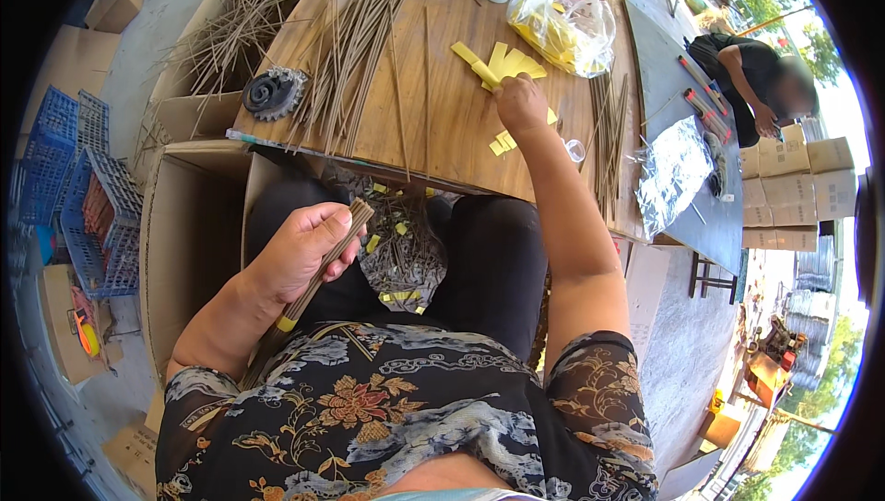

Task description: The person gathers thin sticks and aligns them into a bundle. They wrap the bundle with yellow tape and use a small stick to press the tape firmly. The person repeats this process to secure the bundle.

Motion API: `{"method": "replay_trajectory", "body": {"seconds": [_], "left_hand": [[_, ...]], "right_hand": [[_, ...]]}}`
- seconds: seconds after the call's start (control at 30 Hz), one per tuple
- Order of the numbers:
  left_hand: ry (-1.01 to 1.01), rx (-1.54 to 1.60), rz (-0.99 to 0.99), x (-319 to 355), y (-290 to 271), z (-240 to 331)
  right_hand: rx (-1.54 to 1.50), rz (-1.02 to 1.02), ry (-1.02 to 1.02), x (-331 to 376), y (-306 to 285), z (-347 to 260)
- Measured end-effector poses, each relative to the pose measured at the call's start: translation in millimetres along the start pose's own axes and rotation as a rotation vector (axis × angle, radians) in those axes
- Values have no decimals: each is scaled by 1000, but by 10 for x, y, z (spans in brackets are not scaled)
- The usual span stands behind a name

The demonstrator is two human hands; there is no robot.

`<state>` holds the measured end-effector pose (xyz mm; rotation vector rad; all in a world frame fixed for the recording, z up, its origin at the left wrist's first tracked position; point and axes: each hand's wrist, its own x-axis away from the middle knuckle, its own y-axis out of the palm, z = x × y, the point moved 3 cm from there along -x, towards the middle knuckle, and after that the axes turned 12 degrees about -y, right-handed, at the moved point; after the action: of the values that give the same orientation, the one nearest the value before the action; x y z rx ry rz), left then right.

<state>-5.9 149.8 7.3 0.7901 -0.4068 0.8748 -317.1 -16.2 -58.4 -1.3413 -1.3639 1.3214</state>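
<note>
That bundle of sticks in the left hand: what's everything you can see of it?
The stick bundle is a tight sheaf of thin, straight brown sticks, possibly wood. A yellow band wraps it lower down. The left hand grips it near the top, tilted, upper end leaning right; its lower part runs beside the patterned shirt.

Blue crates [46, 169] stand at far left. Black toothed wheel [274, 94] sits at left corner of desk [466, 146]. Crumpled silvery sheet [676, 169] lies at right; cardboard boxes [784, 183] stand beyond, near bent-over co-worker [737, 70].
</note>
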Motion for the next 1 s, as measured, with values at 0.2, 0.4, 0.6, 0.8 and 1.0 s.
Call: {"method": "replay_trajectory", "body": {"seconds": [0.2,0.4,0.6,0.8,1.0], "left_hand": [[2,-14,4,-43,-46,-23],[-13,-39,-12,-14,24,16],[10,-40,-7,37,14,12],[19,-13,-22,39,3,-24],[-20,-3,-37,2,16,-37]], "right_hand": [[147,34,-150,-13,21,-93],[114,188,-251,60,-16,-59],[108,260,-267,106,-124,-152],[-192,59,-184,187,-113,-230],[-421,-29,1,150,-90,-16]]}}
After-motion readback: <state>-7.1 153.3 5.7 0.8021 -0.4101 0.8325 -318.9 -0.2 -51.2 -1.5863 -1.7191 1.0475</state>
